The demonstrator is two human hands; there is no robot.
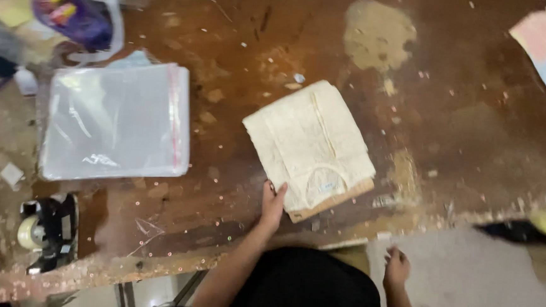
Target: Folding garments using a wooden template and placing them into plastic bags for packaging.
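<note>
Worn wooden table (230, 31): stack of clear plastic bags (117, 122) far left, tape dispenser (47, 231) at near-left corner, nothing obstructing. Folded cream garment (308, 146), ribbed, lies at table centre. Left hand (273, 204), fingers flat together, touches its near edge. Right hand (397, 267) loosely curled, empty, below the table edge.

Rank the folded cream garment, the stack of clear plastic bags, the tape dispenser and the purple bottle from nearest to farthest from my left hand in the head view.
From the left hand:
1. Folded cream garment, touching the hand, just to its right.
2. Stack of clear plastic bags, up and to the left.
3. Tape dispenser, at the table's near left edge.
4. Purple bottle, far top-left corner.
</note>
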